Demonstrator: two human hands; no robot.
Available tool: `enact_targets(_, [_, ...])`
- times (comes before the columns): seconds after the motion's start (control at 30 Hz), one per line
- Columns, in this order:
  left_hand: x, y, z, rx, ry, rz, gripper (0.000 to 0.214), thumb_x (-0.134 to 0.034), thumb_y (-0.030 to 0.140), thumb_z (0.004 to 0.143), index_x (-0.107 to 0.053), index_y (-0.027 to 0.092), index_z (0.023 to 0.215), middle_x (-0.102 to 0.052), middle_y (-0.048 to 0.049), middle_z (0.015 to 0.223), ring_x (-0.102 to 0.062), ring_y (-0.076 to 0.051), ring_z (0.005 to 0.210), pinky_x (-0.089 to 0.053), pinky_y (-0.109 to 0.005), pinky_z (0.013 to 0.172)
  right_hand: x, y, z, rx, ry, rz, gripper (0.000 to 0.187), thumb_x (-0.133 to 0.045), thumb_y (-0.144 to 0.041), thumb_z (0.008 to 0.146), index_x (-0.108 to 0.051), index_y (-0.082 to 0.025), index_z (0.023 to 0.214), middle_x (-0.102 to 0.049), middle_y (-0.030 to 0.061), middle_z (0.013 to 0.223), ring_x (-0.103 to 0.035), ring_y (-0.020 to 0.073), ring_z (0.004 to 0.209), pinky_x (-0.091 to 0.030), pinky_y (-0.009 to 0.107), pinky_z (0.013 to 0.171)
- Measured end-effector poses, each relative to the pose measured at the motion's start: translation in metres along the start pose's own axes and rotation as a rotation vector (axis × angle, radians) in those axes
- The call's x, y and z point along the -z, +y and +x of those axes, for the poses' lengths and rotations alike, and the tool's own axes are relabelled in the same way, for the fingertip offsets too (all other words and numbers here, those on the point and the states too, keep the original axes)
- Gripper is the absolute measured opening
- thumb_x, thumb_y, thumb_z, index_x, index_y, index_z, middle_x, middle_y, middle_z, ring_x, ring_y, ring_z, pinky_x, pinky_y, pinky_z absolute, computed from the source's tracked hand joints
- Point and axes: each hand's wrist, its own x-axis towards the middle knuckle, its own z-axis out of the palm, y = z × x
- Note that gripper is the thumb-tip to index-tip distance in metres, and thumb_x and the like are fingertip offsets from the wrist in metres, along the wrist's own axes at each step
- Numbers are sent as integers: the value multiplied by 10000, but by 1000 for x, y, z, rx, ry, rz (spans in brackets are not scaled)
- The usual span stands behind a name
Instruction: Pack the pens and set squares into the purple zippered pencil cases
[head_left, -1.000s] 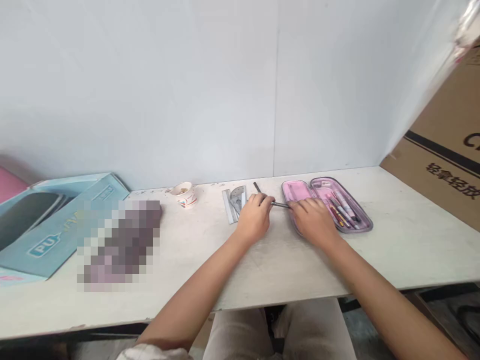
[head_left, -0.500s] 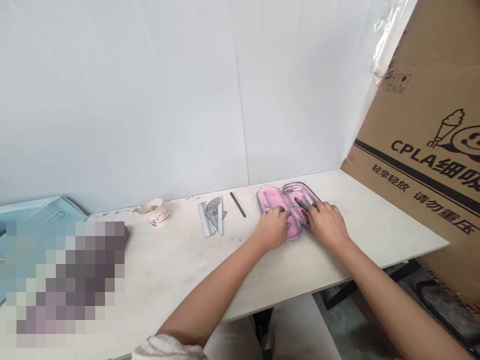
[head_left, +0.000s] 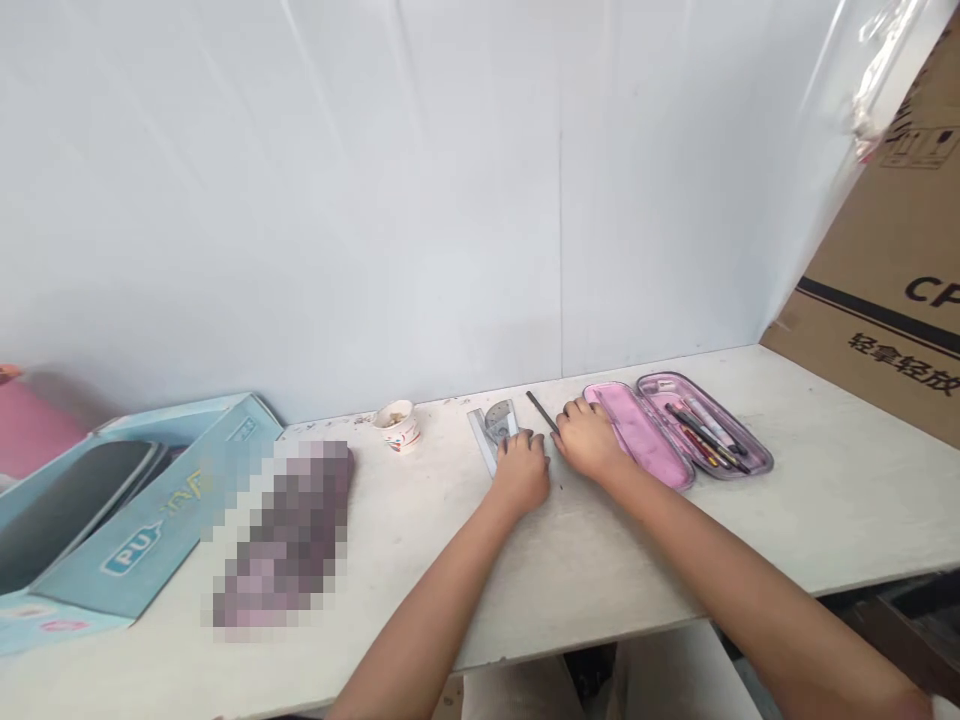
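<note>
My left hand [head_left: 523,468] rests over the right side of a small stack of clear rulers and a protractor [head_left: 496,420], its fingers apart and partly covering them. My right hand [head_left: 589,440] closes its fingertips at the near end of a dark pen [head_left: 541,410], which lies slanted on the table. Just right of that hand lies a pink pencil case [head_left: 654,450], unzipped and spread flat. Several pens and pencils [head_left: 703,437] sit in its right half, while my right hand hides part of its left half.
A paper cup [head_left: 397,428] stands near the wall. Farther left are a blurred purple object [head_left: 289,535] and a light blue box [head_left: 161,540] with a dark case [head_left: 82,510] in it. A large cardboard box [head_left: 892,270] stands beyond the table's [head_left: 825,500] right end.
Both hands have left the pencil case and moved left, my left hand to the rulers and my right hand to the dark pen. The view has turned left.
</note>
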Motion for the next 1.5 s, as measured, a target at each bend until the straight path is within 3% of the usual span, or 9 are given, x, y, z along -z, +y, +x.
enact_targets(0.2, [-4,2,-5,-61,-32,-2,489,-376,175,782,-404,104,1265,-434,-168,1309,-346,-290,1247,-147,-588,1045,-14,-6,7,-18,-51,1,352,-410,-298,853,-631,-54,977,-563,194,1036,-435,285,1031,-320,396,841])
enact_targets(0.3, [-2,10,0,-91,-22,-28,493,-400,158,751,-429,99,1239,-467,-164,1284,-356,-290,1238,-136,-600,1046,-10,1,2,-12,-52,0,350,-392,-290,860,-632,-63,977,-554,190,1054,-429,277,1041,-315,385,850])
enact_targets(0.4, [2,26,10,-74,35,-86,435,-330,152,808,-444,114,1226,-481,-143,1288,-379,-250,1230,-144,-569,1063,0,17,-7,-16,-5,0,360,-369,-302,874,-619,-72,992,-544,184,1074,-416,273,1053,-301,382,866])
enact_targets(0.6, [7,84,37,-122,142,-208,430,-272,193,868,-402,131,1273,-453,-112,1333,-367,-195,1248,-174,-463,1095,22,74,-43,-113,185,-41,343,-349,-314,887,-596,-87,959,-557,158,1010,-422,261,992,-292,374,858])
enact_targets(0.73, [2,131,50,-237,125,-250,450,-281,210,874,-364,136,1310,-450,-105,1337,-371,-199,1244,-187,-451,1094,28,118,-78,-184,276,-72,305,-371,-306,878,-591,-100,924,-560,151,997,-422,265,989,-289,375,852])
enact_targets(0.87, [-6,169,54,-362,90,-246,449,-268,303,905,-357,176,1327,-432,-94,1357,-357,-203,1263,-213,-444,1085,26,152,-113,-281,283,-115,283,-368,-287,879,-581,-101,887,-564,144,949,-436,258,954,-290,372,838])
enact_targets(0.97, [-12,186,56,-445,23,-203,502,-237,409,914,-365,157,1329,-412,-118,1376,-352,-223,1274,-227,-454,1076,21,168,-132,-322,248,-127,266,-390,-302,870,-575,-112,853,-567,133,921,-445,258,937,-290,375,831])
enact_targets(1.3, [-17,185,66,-394,-78,-172,538,-184,456,916,-364,170,1335,-367,-115,1415,-281,-240,1322,-210,-518,1068,5,180,-131,-264,159,20,272,-378,-303,885,-568,-164,1021,-597,86,1019,-485,211,953,-320,320,790])
enact_targets(1.5, [-2,150,52,-350,20,-205,460,-263,420,913,-411,213,1296,-418,-82,1379,-334,-217,1289,-221,-493,1073,8,165,-117,-235,160,8,294,-380,-313,881,-589,-164,1025,-592,98,1031,-479,229,970,-336,336,804])
